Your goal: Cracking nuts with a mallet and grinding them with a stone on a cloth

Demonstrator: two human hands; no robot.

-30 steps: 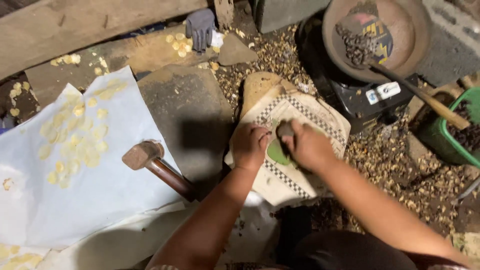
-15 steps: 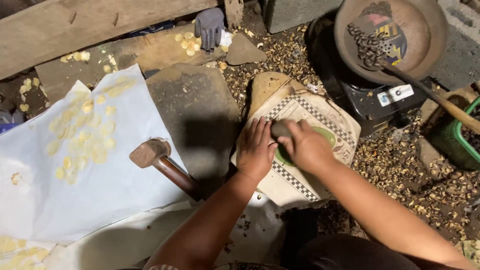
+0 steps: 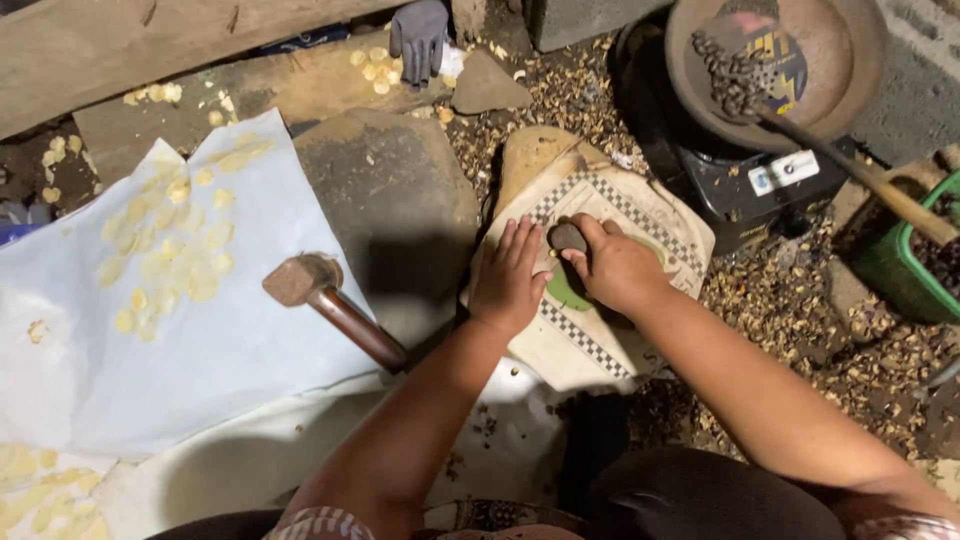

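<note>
The right hand (image 3: 615,268) is clenched on a small dark stone (image 3: 568,237), which pokes out past its fingertips and presses down on the checkered mat (image 3: 600,345). The left hand (image 3: 512,280) has released everything and lies flat, fingers spread, on the mat just left of the stone, its fingertips almost touching it. Compared with a second ago the left hand has flattened and slid closer in, and the stone has shifted a little up and left over the green patch (image 3: 568,293), now just under the right knuckles; I judge this to be a pressing or rubbing stroke in progress, with the left hand steadying the mat. The hammer (image 3: 330,305) lies untouched well left of the left fingers, on the edge of the white sheet (image 3: 170,390), where yellow flakes (image 3: 175,255) are spread. Beyond the right fingers stands a pan (image 3: 840,70) of dark seeds on a black stove (image 3: 740,185).
</note>
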